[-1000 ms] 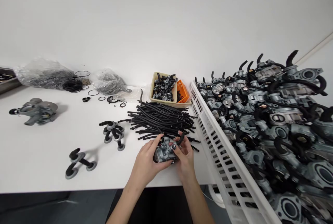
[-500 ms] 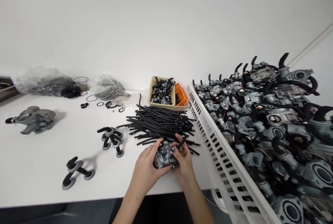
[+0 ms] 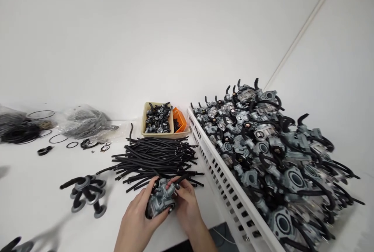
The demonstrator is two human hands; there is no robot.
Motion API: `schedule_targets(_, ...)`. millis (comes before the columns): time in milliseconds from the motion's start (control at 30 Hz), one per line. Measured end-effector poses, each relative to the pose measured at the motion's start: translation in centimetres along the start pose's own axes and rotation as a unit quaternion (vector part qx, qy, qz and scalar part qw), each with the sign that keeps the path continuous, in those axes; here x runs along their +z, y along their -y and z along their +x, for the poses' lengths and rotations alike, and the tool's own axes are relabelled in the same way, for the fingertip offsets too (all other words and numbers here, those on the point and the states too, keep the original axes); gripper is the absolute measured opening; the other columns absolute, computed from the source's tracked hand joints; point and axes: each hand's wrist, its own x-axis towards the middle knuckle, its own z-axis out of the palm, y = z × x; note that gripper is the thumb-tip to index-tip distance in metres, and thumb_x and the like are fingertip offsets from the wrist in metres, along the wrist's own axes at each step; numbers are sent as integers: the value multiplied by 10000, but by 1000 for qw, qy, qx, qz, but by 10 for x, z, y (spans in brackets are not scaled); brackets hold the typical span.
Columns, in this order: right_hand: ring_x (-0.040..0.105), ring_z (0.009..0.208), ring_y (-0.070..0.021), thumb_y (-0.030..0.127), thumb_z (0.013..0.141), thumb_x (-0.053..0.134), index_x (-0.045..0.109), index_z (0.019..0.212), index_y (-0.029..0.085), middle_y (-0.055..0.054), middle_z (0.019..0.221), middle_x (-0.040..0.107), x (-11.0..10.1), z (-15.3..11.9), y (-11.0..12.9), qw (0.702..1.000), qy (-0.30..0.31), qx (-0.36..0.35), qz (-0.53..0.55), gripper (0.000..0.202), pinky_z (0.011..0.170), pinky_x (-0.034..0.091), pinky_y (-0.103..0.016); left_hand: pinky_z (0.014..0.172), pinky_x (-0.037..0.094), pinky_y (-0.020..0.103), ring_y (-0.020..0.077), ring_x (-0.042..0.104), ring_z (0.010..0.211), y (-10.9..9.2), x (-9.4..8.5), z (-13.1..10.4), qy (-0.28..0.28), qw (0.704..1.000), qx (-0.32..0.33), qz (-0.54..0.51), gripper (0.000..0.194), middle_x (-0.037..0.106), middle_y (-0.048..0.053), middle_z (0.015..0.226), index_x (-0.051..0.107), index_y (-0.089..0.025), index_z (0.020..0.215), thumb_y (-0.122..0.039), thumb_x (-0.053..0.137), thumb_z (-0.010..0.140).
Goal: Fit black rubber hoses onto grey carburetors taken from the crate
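A grey metal carburetor with black fittings is held between both hands, above the white table's near part. My left hand wraps round its left side, thumb along the lower edge. My right hand is at its upper right, with fingers closed round a short black hose piece at the body. Just beyond the hands lies a pile of black rubber hoses. The fingertips of my right hand are partly hidden behind the part.
A white crate heaped with carburetors stands on the right. Behind the hoses are a cream tray of small parts and an orange basket. Black-and-grey fittings, rings and plastic bags lie left.
The view has swung right, so the table items appear further left and lower. Both hands still hold the carburetor, which appears turned slightly.
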Motion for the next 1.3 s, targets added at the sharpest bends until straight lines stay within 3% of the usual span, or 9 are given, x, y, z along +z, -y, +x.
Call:
schedule_targets(267, 637, 738, -168, 246, 625, 799, 764, 802, 179, -35, 756, 731, -2, 3, -6, 999, 19, -21, 22, 192, 717, 460, -255, 981, 514, 421, 268, 575, 1228, 10, 5, 2, 9, 1000, 6, -6, 700, 562, 52, 1395, 320, -293, 1455, -437, 586, 824)
schedule_targets(633, 639, 726, -158, 281, 663, 824, 724, 804, 197, -10, 742, 705, -4, 7, -10, 996, 25, -76, -37, 192, 699, 459, -255, 972, 520, 439, 278, 569, 1236, 13, 6, 3, 14, 1000, -13, -9, 716, 559, 55, 1397, 303, -305, 1466, -487, 570, 827)
schedule_targets(1000, 614, 666, -134, 368, 608, 861, 715, 792, 206, 7, 705, 677, -4, 13, -13, 992, -14, -74, -104, 285, 639, 437, -229, 924, 553, 414, 278, 599, 1198, 11, 4, 4, -6, 1000, 14, 3, 693, 572, 60, 1385, 345, -293, 1445, -475, 580, 818)
schedule_targets(1300, 598, 716, -154, 410, 621, 838, 769, 817, 209, -17, 797, 680, -4, 14, -12, 985, -20, -77, -152, 289, 690, 470, -268, 964, 528, 436, 275, 586, 1215, 9, 3, 5, -4, 1000, 12, 6, 694, 565, 73, 1392, 357, -276, 1440, -466, 589, 815)
